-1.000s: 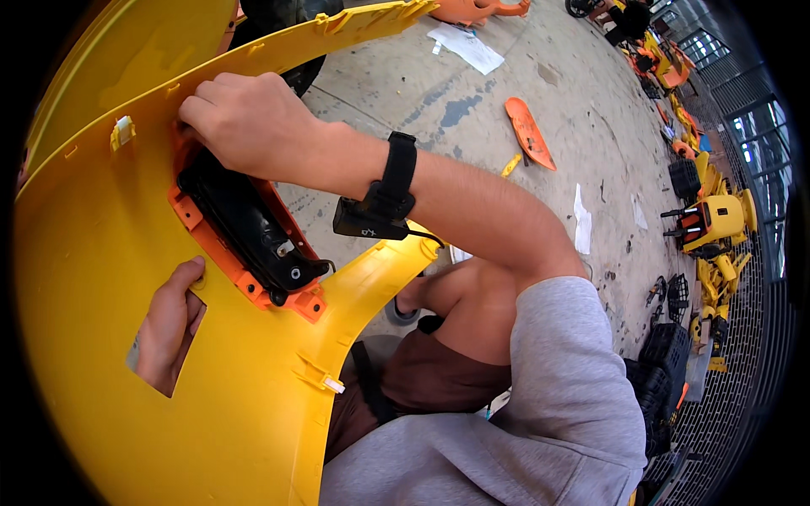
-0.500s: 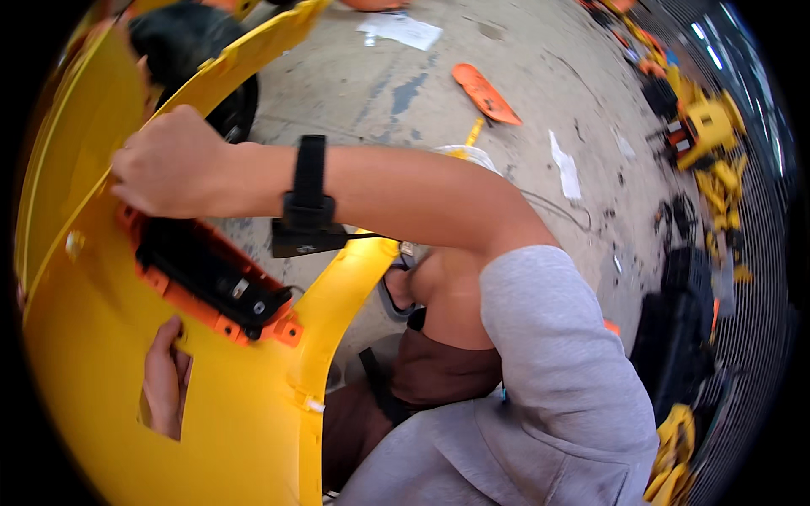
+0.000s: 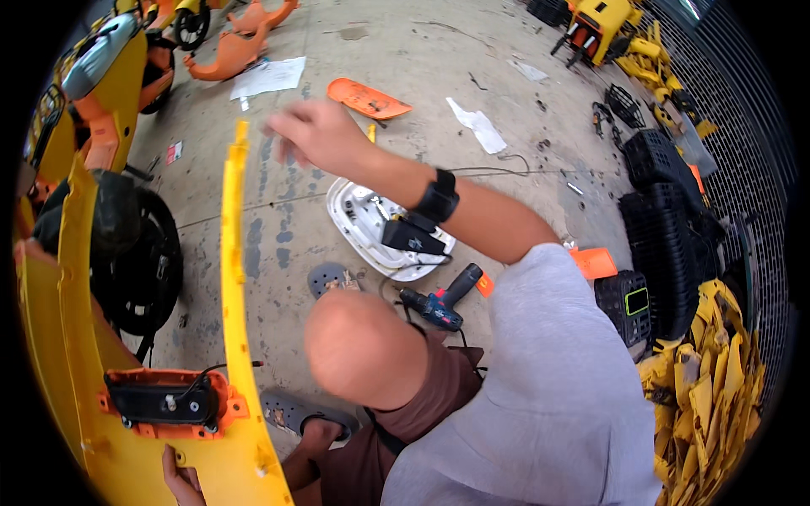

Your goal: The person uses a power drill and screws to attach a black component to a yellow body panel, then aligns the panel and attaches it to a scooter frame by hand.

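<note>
A large curved yellow plastic panel [image 3: 152, 460] stands upright at my lower left. My left hand [image 3: 180, 479] grips it through a cutout, with the thumb showing at the edge and the other fingers mostly hidden. Just above that hand, an orange frame [image 3: 229, 405] holding a black elongated part [image 3: 160, 403] sits on the panel's inner side, with a thin black cable [image 3: 228, 366] coming off it. My right hand [image 3: 316, 139], motion-blurred, hangs in the air right of the panel's upper tip. Its fingers look apart and nothing shows in them.
A white tray-like shell [image 3: 342, 207] with small metal parts lies beyond my knee. Near it rests a cordless drill [image 3: 443, 305]. An orange plastic piece [image 3: 367, 99] and papers [image 3: 268, 78] lie farther off. Yellow scooters [image 3: 118, 93] stand left; stacked yellow parts [image 3: 700, 396] lie right.
My right hand has let go of the panel's edge and moved right and away from it. The panel sits lower in view, with my left hand still at its cutout. My view has swung.
</note>
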`<action>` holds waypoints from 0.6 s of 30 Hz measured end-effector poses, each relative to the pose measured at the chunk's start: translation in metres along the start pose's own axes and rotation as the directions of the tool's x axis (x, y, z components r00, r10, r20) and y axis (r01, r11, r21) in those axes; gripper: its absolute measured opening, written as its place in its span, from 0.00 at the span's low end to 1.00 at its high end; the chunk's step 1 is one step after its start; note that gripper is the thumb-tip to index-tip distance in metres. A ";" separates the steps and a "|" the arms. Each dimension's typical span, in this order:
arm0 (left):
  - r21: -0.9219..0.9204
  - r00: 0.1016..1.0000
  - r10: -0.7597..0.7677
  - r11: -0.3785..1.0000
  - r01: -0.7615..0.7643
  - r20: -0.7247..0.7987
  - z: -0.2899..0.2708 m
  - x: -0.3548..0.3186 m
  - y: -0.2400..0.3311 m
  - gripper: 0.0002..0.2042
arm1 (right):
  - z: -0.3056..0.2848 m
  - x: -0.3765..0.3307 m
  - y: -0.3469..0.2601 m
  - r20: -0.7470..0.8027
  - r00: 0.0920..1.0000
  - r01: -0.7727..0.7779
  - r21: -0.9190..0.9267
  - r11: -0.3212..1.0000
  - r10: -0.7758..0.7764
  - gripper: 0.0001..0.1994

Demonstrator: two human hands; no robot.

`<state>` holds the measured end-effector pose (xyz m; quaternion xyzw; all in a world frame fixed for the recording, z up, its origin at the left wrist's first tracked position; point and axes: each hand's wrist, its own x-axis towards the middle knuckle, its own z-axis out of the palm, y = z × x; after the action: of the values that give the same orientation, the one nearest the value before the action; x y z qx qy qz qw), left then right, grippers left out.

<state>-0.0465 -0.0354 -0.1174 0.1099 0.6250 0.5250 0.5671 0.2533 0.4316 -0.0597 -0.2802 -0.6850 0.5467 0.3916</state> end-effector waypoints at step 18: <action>0.557 0.506 -0.302 0.114 -0.823 0.808 -0.006 0.130 -0.285 0.12 | -0.091 -0.209 0.336 -0.358 0.838 -0.527 -0.725 0.443 0.412 0.11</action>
<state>0.0360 -0.0646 -0.4180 0.7931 0.4263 -0.0050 0.4350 0.4271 0.3928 -0.4248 -0.6382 -0.7229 0.2460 0.0980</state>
